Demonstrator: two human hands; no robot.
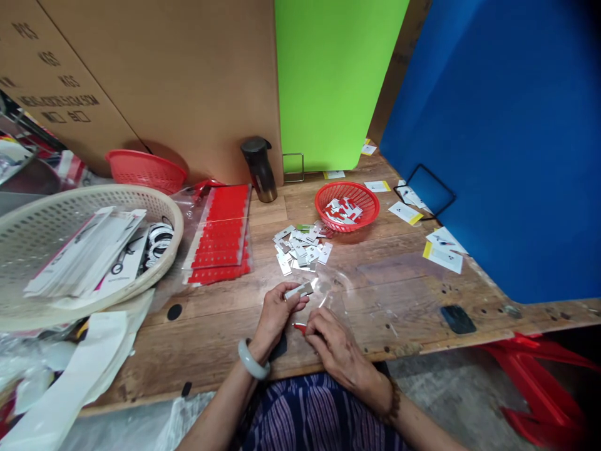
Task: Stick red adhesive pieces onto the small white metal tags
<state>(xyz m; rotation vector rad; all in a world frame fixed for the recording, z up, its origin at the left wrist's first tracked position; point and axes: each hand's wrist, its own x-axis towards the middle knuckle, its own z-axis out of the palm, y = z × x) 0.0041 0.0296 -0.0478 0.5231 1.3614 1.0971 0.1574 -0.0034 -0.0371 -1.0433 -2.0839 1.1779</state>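
Observation:
My left hand [278, 311], with a pale bangle at its wrist, is closed on a small flat silver-and-white plate [300, 290] just above the table. Close beside it, my right hand [334, 343] pinches a small red piece [299, 327] between thumb and fingertips; most of that piece is covered by the fingers. Beyond both hands lies a loose pile of similar silver-white plates [303, 248], one with a green patch. Behind the pile to the right, a red plastic basket [370, 216] contains several red-and-white pieces.
Bagged red sheets [220, 232] lie left of the pile, near a dark tumbler [261, 172]. A large cream basket [171, 250] with cards fills the left side. Green [328, 75] and blue panels [507, 156] stand at the back and right. Several cards [406, 213] lie along the blue panel.

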